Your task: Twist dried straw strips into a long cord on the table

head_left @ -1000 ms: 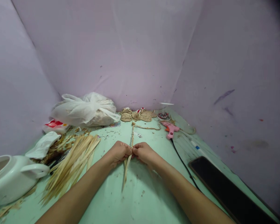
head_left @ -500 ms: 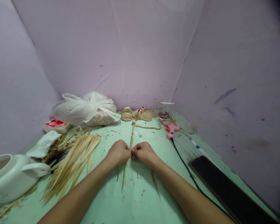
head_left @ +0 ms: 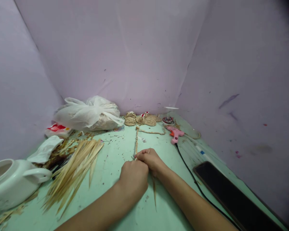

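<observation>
A thin plaited cord (head_left: 136,141) of dried fibre runs toward me down the middle of the table. At its near end my right hand (head_left: 149,159) pinches it between thumb and fingers. Just below, my left hand (head_left: 135,176) is closed in a fist, knuckles up, against the right fingers; the strand it grips is mostly hidden under it. One loose pale strip (head_left: 154,194) hangs out beneath my right hand and tapers toward me. To the left lies a bundle of dry leaf strips (head_left: 73,171).
Left stand a white ceramic pot (head_left: 12,186), a folded white cloth (head_left: 45,149) and a tied plastic bag (head_left: 89,114). Woven pieces (head_left: 144,119) lie along the back wall. Rightward are a pink glue gun (head_left: 175,133) with its black cord and a dark phone (head_left: 231,195).
My left hand has come nearer and to the right, turning knuckles up below the right hand. The strip that hung under it is now hidden. My right hand stays at the cord's end.
</observation>
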`<state>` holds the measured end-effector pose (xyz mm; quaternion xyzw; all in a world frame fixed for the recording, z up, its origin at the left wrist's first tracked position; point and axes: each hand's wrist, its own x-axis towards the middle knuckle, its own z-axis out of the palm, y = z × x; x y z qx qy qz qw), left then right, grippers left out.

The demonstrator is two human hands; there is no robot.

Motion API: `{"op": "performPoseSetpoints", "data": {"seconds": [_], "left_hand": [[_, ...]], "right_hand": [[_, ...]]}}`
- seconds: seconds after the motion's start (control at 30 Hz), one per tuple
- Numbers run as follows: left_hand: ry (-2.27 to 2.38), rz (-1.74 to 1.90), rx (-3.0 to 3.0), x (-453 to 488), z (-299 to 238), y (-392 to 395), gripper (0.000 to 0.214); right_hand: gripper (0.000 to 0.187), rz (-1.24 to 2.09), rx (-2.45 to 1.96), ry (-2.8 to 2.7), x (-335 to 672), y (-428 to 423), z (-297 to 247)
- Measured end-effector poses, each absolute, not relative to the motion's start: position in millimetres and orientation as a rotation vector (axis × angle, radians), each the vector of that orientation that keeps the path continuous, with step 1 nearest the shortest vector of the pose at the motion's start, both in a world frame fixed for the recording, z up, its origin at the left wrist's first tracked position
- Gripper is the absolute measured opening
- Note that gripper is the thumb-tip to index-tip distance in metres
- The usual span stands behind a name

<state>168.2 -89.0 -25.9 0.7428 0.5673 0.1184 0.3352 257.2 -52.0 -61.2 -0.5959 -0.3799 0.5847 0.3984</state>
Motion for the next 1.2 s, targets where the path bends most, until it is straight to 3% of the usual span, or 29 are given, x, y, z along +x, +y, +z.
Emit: {"op": "performPoseSetpoints", "data": {"seconds": [0.13, 0.23, 0.43, 1.2], "left_hand": [[1.673, 0.409, 2.086, 155, -17, -70, 0.015], [1.644, 0.609, 1.749, 147, -21, -51, 0.020], [1.241, 0.476, 1.261, 147, -41, -38, 0.018], [1.108, 0.362, 0.980, 145, -43, -30, 0.019]], "right_hand": [[0.012, 1.525, -1.400, -1.027, 264, -47, -68], [0.007, 1.522, -1.274, -1.083, 268, -44, -71], [0.007, 1.609, -1.130, -1.104, 268, -46, -68], [0.009, 1.571, -1.288, -1.115, 271, -47, -66]]}}
